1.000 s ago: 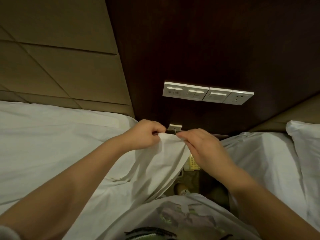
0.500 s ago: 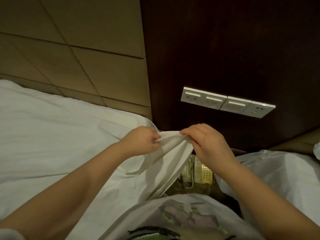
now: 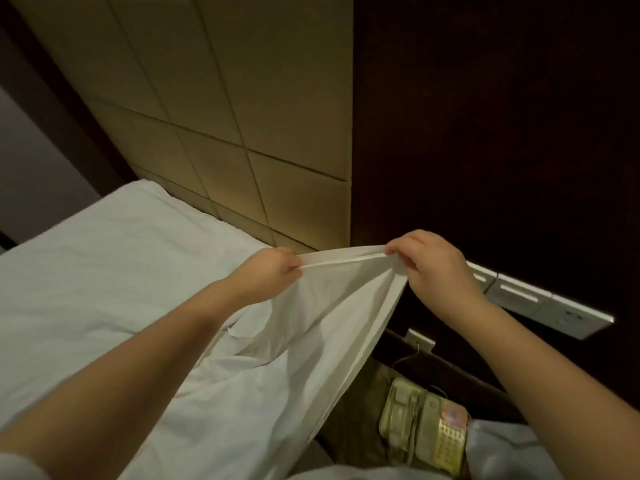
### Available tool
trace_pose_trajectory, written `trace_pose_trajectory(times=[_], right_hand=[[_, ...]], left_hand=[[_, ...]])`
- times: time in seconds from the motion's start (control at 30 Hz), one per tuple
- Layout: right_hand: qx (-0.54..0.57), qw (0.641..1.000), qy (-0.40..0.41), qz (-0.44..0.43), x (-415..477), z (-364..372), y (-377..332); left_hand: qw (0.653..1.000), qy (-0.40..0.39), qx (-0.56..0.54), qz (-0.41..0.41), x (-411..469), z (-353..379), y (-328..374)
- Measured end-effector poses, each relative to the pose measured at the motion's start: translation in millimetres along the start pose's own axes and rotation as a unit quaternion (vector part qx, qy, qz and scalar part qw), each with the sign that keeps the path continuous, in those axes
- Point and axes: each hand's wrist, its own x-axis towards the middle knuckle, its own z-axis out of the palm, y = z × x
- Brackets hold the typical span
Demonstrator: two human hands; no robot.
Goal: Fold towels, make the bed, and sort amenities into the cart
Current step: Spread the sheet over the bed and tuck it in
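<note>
A white bed sheet (image 3: 329, 317) is lifted at its corner above the bed (image 3: 104, 271), near the headboard. My left hand (image 3: 268, 271) pinches the sheet's hem at the left. My right hand (image 3: 433, 268) pinches the same hem further right. The hem is stretched taut between the two hands, and the cloth hangs down from it in folds onto the mattress.
A padded tan headboard (image 3: 242, 116) stands behind the bed. Dark wood panelling (image 3: 485, 133) carries a row of white switches and a socket (image 3: 540, 303). A beige telephone (image 3: 426, 424) sits on the bedside table below. More white linen (image 3: 502, 452) lies at the lower right.
My hands have moved apart along the hem and risen, pulling it taut. The view has swung left, so the switches and phone now sit further right.
</note>
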Motion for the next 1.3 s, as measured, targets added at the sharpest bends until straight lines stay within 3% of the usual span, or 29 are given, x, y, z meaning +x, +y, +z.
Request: trace_pose_trajectory(times=[0.17, 0.33, 0.47, 0.6, 0.7, 0.8, 1.03, 1.2, 1.3], right_hand=[[-0.002, 1.0, 0.013, -0.016, 58, -12, -12], [0.006, 1.0, -0.01, -0.023, 101, -18, -40], [0.049, 0.998, -0.032, 0.007, 113, -6, -57], [0.114, 0.99, 0.002, 0.081, 125, 15, -68], [0.18, 0.972, 0.028, 0.147, 138, 28, -84], [0.2, 0.965, 0.045, 0.161, 152, 35, -104], [0.24, 0.949, 0.083, 0.186, 172, 60, -130], [0.417, 0.864, 0.036, 0.278, 180, 68, -137], [0.429, 0.833, 0.061, 0.344, 186, 74, -140]], left_hand=[[0.976, 0.138, -0.134, -0.103, -14, -54, -6], [0.949, 0.19, -0.207, -0.139, -30, -86, -15], [0.955, 0.166, -0.199, -0.144, -38, -83, -34], [0.972, 0.124, -0.149, -0.132, -31, -79, -58], [0.98, 0.024, -0.161, -0.114, -27, -79, -80], [0.968, -0.059, -0.202, -0.136, -31, -80, -104], [0.969, -0.001, -0.192, -0.156, -22, -101, -164], [0.943, 0.041, -0.294, -0.147, -21, -108, -199], [0.916, 0.024, -0.381, -0.124, -20, -101, -202]])
